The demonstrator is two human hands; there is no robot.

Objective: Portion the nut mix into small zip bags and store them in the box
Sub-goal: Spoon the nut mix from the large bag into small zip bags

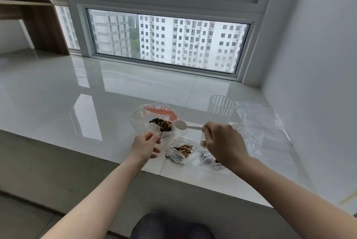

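Large clear zip bag with orange print (154, 113) lies on the glossy white sill (96, 94) near its front edge, holding dark and tan nut mix (161, 123); left hand (144, 147) pinches the bag's near lip; small clear zip bag (180, 151) just right of that hand holds a nut portion; another small bag (210, 160) sits partly under the right hand (222, 142); that hand grips a white plastic spoon (186, 125), long axis left-right, empty bowl pointing left at the mix; ribbed clear cup (221, 105) and spare clear bags (258, 121) toward the right edge.

Head cam, fwd-down, near sill (108, 92).
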